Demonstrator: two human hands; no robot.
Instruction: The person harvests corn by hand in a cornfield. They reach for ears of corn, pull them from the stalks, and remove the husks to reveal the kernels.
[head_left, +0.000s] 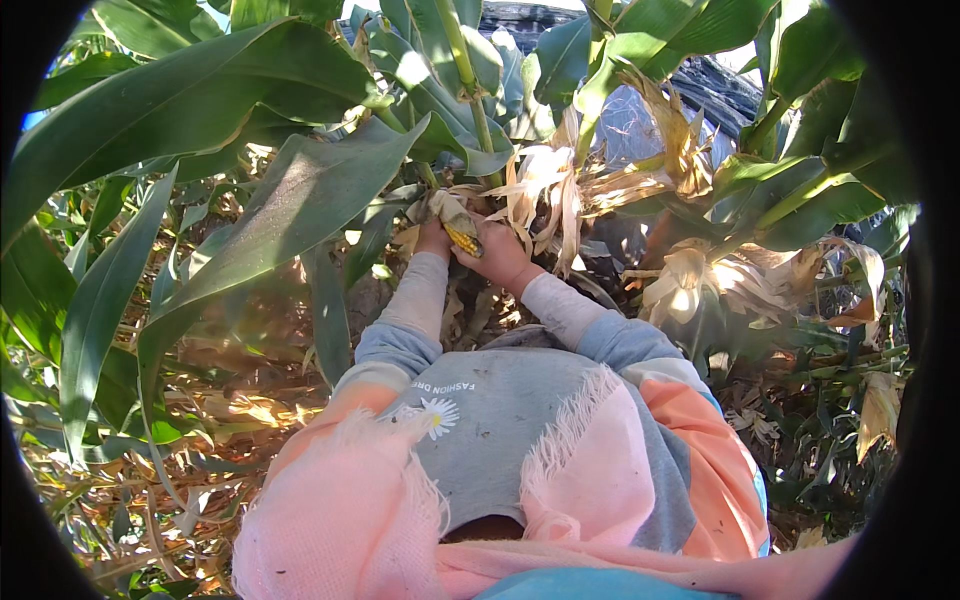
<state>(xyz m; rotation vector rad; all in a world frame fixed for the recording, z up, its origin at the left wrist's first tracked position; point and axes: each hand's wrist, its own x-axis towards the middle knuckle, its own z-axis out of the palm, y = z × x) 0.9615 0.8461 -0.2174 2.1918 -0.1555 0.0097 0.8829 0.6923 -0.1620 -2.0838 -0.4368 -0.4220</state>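
A partly husked ear of corn is between my two hands, with yellow kernels bare at its lower end. Dry, pale husk with dark specks still wraps its upper part. My right hand grips the ear from the right side. On the other side, my left hand is closed around the husk and ear, its fingers largely hidden behind them. Just above the hands rises a green corn stalk. To their right hang dry, opened husks.
Broad green corn leaves arch across the left side, close to my left forearm. More dry husks hang from a stalk at right. Dry leaf litter covers the ground. Behind the stalks lies dark and pale sheeting. A pink fringed scarf hangs over my chest.
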